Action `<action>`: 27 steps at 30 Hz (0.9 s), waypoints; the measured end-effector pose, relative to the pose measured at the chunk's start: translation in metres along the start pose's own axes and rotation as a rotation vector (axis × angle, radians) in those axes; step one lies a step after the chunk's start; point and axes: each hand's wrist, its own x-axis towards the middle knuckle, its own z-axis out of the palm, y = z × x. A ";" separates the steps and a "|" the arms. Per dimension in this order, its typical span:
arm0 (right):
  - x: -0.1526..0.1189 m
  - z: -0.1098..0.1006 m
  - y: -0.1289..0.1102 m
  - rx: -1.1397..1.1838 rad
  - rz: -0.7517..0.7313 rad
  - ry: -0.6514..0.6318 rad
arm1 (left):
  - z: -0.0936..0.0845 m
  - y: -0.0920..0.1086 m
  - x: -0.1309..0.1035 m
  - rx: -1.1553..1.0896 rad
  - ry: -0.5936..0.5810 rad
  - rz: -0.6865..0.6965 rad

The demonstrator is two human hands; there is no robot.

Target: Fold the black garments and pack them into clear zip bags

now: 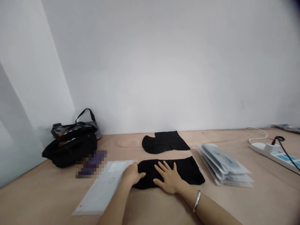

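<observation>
A black, sock-like piece of cloth (187, 170) lies flat on the table in front of me. My left hand (131, 174) is at its left end, thumb on top and fingers curled around the edge, the fingertips hidden. Spread fingers of my right hand (168, 178) press down on the middle of the same cloth; a silver bangle is on that wrist. Farther back lies a second black cloth (165, 142), with a rounded lobe at its left. A frosted clear plastic bag (105, 184) lies flat to the left, partly under my left forearm.
Several packed frosted bags (223, 162) are stacked at the right. Beyond them are a white power strip (278, 153) and cables. At the left stand a black bag (72, 151), a bottle (58, 129) and a striped bag (98, 131), near a blurred purple item (92, 164).
</observation>
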 end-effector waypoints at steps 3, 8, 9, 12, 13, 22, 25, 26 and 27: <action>0.002 0.000 0.000 0.010 -0.009 0.023 | -0.010 -0.004 -0.001 -0.047 -0.030 -0.025; -0.002 -0.009 0.005 0.099 -0.017 -0.006 | -0.023 0.010 -0.004 -0.183 0.045 0.053; -0.004 -0.012 0.010 0.120 -0.023 0.014 | -0.023 0.017 -0.006 -0.207 0.080 0.071; -0.013 -0.021 0.030 0.078 0.022 0.133 | -0.019 0.047 -0.010 -0.321 0.229 0.139; -0.017 -0.023 0.038 0.031 0.059 0.171 | -0.016 0.058 -0.011 -0.366 0.280 0.169; -0.045 -0.023 0.083 -0.139 0.311 0.219 | 0.037 0.131 -0.020 -0.313 0.154 0.412; -0.044 -0.019 0.088 -0.094 0.328 0.242 | 0.040 0.130 -0.022 -0.302 0.154 0.523; -0.043 -0.018 0.089 -0.090 0.344 0.269 | 0.040 0.128 -0.023 -0.300 0.165 0.561; -0.043 -0.017 0.089 -0.093 0.366 0.306 | 0.039 0.126 -0.024 -0.301 0.176 0.591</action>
